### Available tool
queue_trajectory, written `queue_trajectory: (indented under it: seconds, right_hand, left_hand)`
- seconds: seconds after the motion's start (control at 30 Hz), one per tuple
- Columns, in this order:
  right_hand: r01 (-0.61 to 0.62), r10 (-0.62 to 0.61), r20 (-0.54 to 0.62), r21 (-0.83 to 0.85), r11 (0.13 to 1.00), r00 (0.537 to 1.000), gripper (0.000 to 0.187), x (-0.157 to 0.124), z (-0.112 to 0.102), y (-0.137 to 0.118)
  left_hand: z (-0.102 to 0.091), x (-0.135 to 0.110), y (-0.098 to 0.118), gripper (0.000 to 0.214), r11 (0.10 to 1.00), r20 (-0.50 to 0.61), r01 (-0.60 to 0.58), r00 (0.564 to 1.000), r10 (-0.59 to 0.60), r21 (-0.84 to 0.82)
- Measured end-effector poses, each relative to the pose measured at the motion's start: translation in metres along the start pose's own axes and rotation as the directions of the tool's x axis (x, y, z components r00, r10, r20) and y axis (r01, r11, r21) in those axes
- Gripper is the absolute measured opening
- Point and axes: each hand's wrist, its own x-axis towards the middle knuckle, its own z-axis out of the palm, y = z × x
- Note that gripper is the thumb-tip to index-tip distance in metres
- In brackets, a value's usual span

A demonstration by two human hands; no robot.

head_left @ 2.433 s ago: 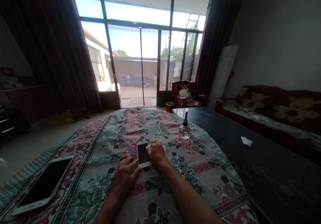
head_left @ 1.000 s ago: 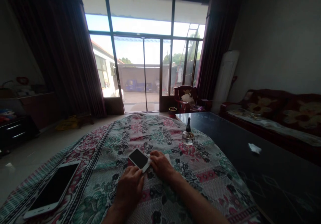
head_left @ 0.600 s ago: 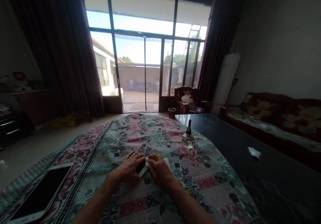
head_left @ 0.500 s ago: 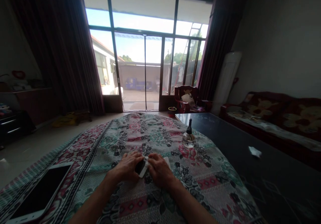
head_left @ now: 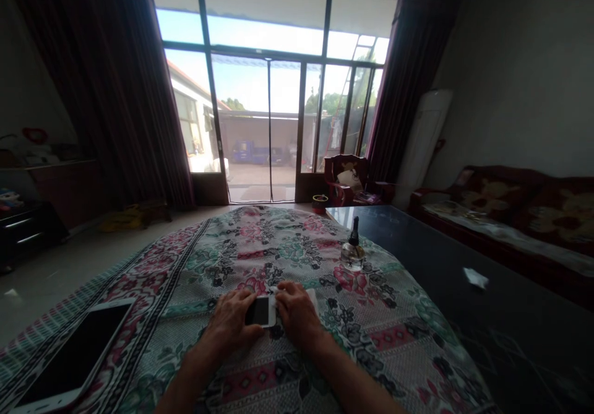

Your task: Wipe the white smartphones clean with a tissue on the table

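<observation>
A small white phone with a dark screen [head_left: 260, 312] lies on the flowered cloth in front of me. My left hand [head_left: 229, 321] grips its left end, thumb along the near edge and fingers over the far edge. At the phone's right end, my right hand [head_left: 297, 314] is closed on a white tissue [head_left: 314, 299], part of which sticks out to the right of the fingers. The palm hides the rest of the tissue. A clear round bottle with a black nozzle [head_left: 352, 256] stands upright beyond my right hand.
A larger white phone or tablet [head_left: 77, 355] lies at the left on the patterned tablecloth [head_left: 260, 377]. On the dark tabletop [head_left: 427, 253] at right is a crumpled white piece of paper [head_left: 476, 278]. Behind are a wooden armchair [head_left: 346, 182], a sofa [head_left: 505, 207] and glass doors.
The small phone has turned from a tilt to lying level, and more of its screen shows. My left hand's fingers have shifted left on it. The right hand stays at its right end with the tissue.
</observation>
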Motion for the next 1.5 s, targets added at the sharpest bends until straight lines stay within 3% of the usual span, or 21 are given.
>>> queue_trajectory:
  seconds: [0.3,0.7,1.2,1.5]
  right_hand:
    - [-0.025,0.025,0.008,0.037,0.999,1.000,0.021,-0.007,0.000,-0.006]
    - [0.027,-0.029,0.027,0.073,0.997,0.999,0.022,-0.043,-0.011,-0.021]
    - [-0.026,0.025,-0.018,-0.009,1.000,1.000,0.022,0.016,0.005,0.000]
    - [-0.005,0.005,-0.033,0.001,1.000,0.999,0.021,0.010,0.007,-0.003]
  left_hand:
    - [-0.004,-0.001,0.008,0.048,0.998,0.001,0.060,0.998,-0.060,-0.029]
    - [-0.002,-0.004,0.008,0.044,0.995,-0.002,0.070,0.998,-0.070,-0.066]
    - [-0.002,-0.003,0.006,0.048,0.993,-0.004,0.070,0.998,-0.070,-0.092]
    - [0.002,-0.004,0.010,0.040,0.985,-0.090,0.173,0.981,-0.173,-0.006]
